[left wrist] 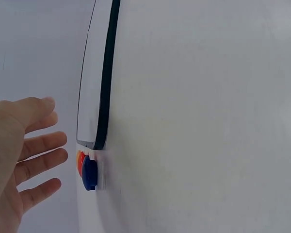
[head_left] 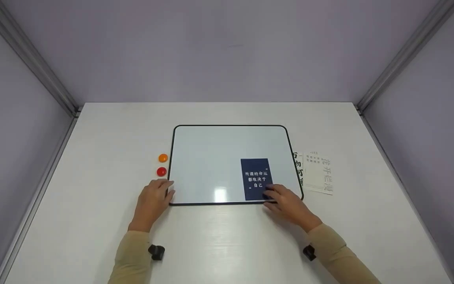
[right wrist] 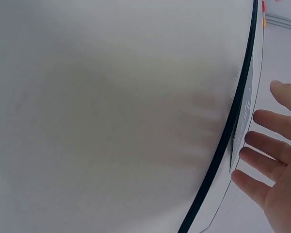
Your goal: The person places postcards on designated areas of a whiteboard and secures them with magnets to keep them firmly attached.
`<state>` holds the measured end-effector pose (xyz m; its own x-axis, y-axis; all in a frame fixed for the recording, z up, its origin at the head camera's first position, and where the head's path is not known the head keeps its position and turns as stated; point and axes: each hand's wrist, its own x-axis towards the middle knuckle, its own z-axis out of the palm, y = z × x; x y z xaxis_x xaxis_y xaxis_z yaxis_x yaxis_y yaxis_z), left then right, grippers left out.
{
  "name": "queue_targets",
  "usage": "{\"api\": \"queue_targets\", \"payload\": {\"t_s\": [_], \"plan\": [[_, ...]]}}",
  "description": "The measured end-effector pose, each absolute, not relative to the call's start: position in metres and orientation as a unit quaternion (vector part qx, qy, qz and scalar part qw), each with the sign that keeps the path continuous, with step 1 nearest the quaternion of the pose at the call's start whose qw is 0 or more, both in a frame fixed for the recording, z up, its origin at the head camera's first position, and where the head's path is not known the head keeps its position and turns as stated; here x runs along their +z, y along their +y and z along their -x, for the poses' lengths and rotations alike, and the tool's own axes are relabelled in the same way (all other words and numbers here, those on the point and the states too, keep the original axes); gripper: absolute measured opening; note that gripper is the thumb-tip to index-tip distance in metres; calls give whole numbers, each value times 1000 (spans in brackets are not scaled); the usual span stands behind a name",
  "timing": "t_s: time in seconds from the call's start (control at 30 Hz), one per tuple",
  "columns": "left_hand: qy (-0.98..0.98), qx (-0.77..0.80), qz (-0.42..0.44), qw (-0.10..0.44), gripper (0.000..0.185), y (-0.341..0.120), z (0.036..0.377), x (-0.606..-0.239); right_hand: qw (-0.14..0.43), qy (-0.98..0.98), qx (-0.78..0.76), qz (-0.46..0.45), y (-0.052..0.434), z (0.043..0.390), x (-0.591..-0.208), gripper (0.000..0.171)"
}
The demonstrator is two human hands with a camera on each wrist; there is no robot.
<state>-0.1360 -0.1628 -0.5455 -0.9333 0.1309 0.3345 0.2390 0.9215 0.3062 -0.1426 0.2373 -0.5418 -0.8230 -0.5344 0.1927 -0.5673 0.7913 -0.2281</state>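
Note:
A whiteboard (head_left: 207,165) with a black frame lies on the table. On its right half is a dark blue card (head_left: 255,167) with white characters. My right hand (head_left: 288,203) is over the card's lower right corner, covering part of it. In the right wrist view its fingers (right wrist: 266,138) are spread and relaxed. My left hand (head_left: 152,201) is at the board's lower left corner, its fingers (left wrist: 43,141) also spread, holding nothing. Near it, a blue magnet (left wrist: 89,173) sits in line with a red magnet (head_left: 161,171) and an orange magnet (head_left: 163,157) beside the board's left edge.
Pale cards with characters, one of them a white card (head_left: 318,173), lie at the board's right edge, partly tucked behind it. Walls enclose the white table (head_left: 219,244) at the back and both sides.

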Motion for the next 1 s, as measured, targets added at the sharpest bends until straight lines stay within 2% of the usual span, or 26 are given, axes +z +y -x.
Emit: {"api": "queue_targets", "payload": {"t_s": [0.1, 0.27, 0.37, 0.73, 1.0], "plan": [[-966, -173, 95, 168, 28, -166, 136, -546, 32, -944, 129, -301, 238, 142, -541, 42], [-967, -189, 77, 152, 29, -171, 136, -546, -40, -951, 136, -276, 238, 140, -538, 48], [-965, -194, 74, 158, 29, -174, 136, -547, -63, -952, 141, -265, 238, 139, -539, 49], [-963, -200, 68, 167, 29, -181, 135, -553, -87, -953, 152, -249, 234, 137, -543, 46], [-970, -188, 46, 145, 36, -187, 134, -553, -95, -952, 159, -244, 232, 136, -542, 49]]}}
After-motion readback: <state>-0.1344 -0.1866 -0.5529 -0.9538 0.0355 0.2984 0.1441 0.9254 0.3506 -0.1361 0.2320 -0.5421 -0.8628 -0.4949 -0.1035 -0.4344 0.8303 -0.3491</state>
